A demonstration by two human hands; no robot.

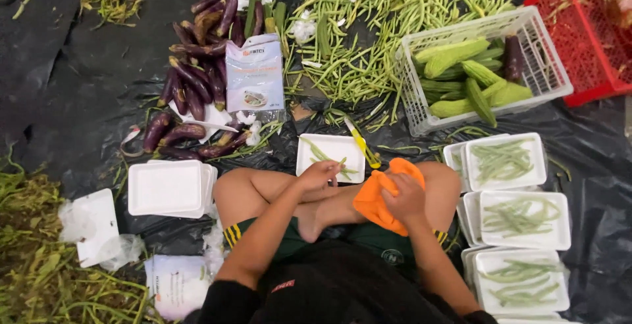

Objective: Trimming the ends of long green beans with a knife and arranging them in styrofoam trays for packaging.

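The orange cloth (pixel 376 200) is soft and all bunched up — the right hand (pixel 404 198) grips it over the person's right knee. Just in front of the legs lies a white foam tray (pixel 329 157), flat on the black sheet, with a few green beans (pixel 327 157) in it (long, thin ones). The left hand (pixel 317 174) touches its near edge.

Person in black short-sleeved top with small red chest mark, dark green shorts (pixel 388 242) with yellow-striped hems, small round emblem on them, bare forearms, bare legs.

Orange cloth (pixel 378 199), white tray (pixel 331 148), purple eggplants (pixel 191 94), red crate (pixel 592 41).
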